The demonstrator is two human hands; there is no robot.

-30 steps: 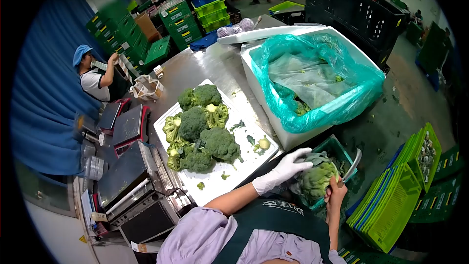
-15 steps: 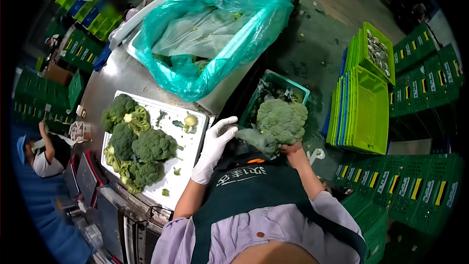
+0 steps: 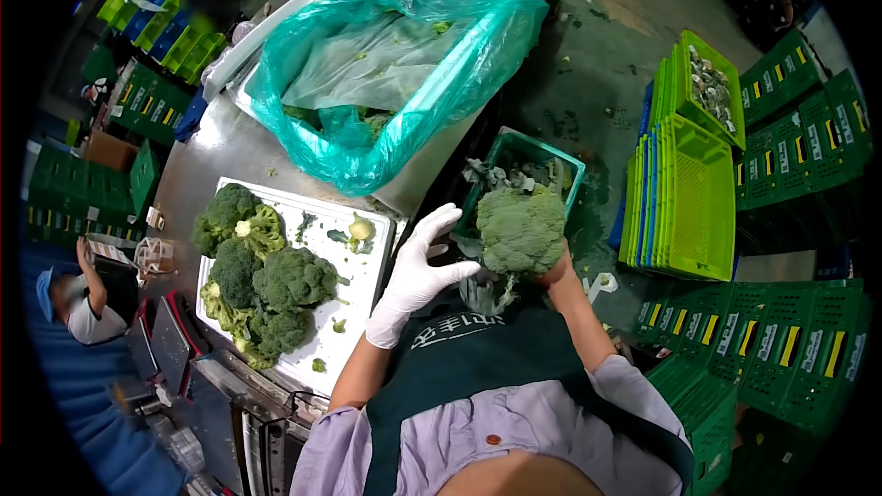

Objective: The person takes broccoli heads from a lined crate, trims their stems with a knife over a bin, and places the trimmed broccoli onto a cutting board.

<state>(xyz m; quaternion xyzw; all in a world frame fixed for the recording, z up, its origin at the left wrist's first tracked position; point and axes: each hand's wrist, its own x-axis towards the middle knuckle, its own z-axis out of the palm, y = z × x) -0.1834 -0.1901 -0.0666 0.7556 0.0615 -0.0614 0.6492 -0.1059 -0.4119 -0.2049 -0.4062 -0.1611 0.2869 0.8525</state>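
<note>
My right hand (image 3: 555, 270), bare, grips a large head of broccoli (image 3: 520, 230) from below and the right side; most of its fingers are hidden behind the head. Leaves (image 3: 485, 292) hang at the broccoli's lower left. In a white glove, my left hand (image 3: 424, 266) is just left of the broccoli, thumb and fingers apart and nothing between them. Beneath the broccoli stands a teal crate (image 3: 577, 186) with loose leaves inside. Several broccoli heads (image 3: 292, 276) lie on a white foam tray (image 3: 317, 358) to my left, along with a cut stalk piece (image 3: 361, 228) and scraps.
A white foam box (image 3: 432, 152) lined with a teal plastic bag (image 3: 377, 165) sits on the metal table (image 3: 230, 129). Lime-green crates (image 3: 689, 211) are stacked at right, near dark green crates (image 3: 753, 331). Another person (image 3: 87, 298) is at far left.
My left hand has spread its thumb and fingers and moved slightly up and right. The broccoli has shifted a little left and turned, and the leaves beside it now hang lower.
</note>
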